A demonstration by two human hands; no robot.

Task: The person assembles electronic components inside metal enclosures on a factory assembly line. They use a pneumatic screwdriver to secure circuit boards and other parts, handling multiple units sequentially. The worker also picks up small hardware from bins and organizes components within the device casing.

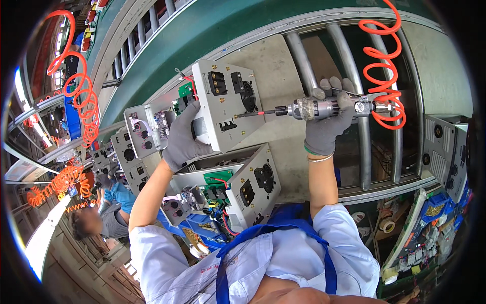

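Note:
My right hand (329, 124), in a grey glove, is wrapped round a pneumatic screwdriver (315, 108) held level. Its long bit points left, and the tip meets or nearly meets the light grey end panel (213, 114) of an open electrical unit, near a small black fitting. My left hand (183, 142), also gloved, grips this unit from its left side behind the panel; some fingers are hidden. The panel carries black sockets, brass-coloured studs and a round fan grille (248, 96). A green circuit board (185, 96) and red wires show behind it.
A second open unit (253, 195) stands close to my body. Coiled orange air hoses (382, 71) hang at right and left. Metal rollers (362, 152) lie under my right hand. Another unit (445, 152) sits far right. A co-worker (109, 218) is at the left.

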